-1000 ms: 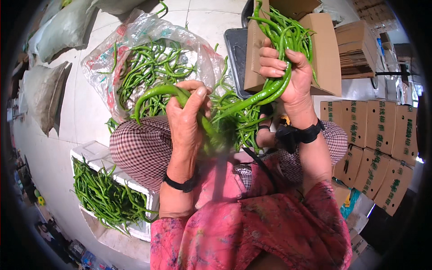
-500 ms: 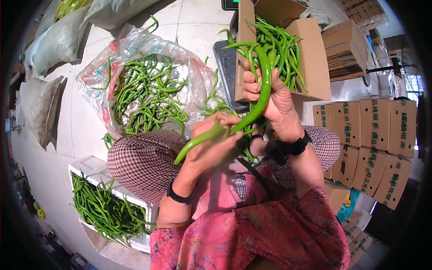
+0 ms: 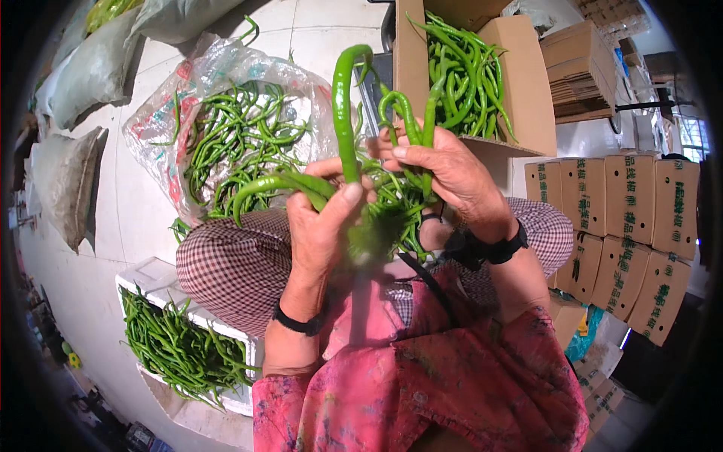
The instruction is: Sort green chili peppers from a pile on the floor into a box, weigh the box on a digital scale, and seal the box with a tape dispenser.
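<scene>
My left hand (image 3: 322, 218) grips long green chili peppers (image 3: 345, 113); one stands upright, another curls left over my knee. My right hand (image 3: 444, 169) holds a bunch of thinner green peppers (image 3: 410, 124) just beside it, fingers curled around their stems. Both hands are close together above my lap, in front of an open cardboard box (image 3: 520, 75) partly filled with green peppers. More peppers lie piled in my lap between the hands.
A clear plastic bag (image 3: 181, 98) with a heap of green peppers lies on the floor to the left. A white foam tray (image 3: 151, 279) of peppers sits at lower left. Stacked printed cartons (image 3: 640, 218) stand on the right. Grey sacks (image 3: 83, 68) lie at upper left.
Both hands have come down from the box toward my lap. The left hand has turned one long pepper upright, and the right hand has gathered thinner peppers.
</scene>
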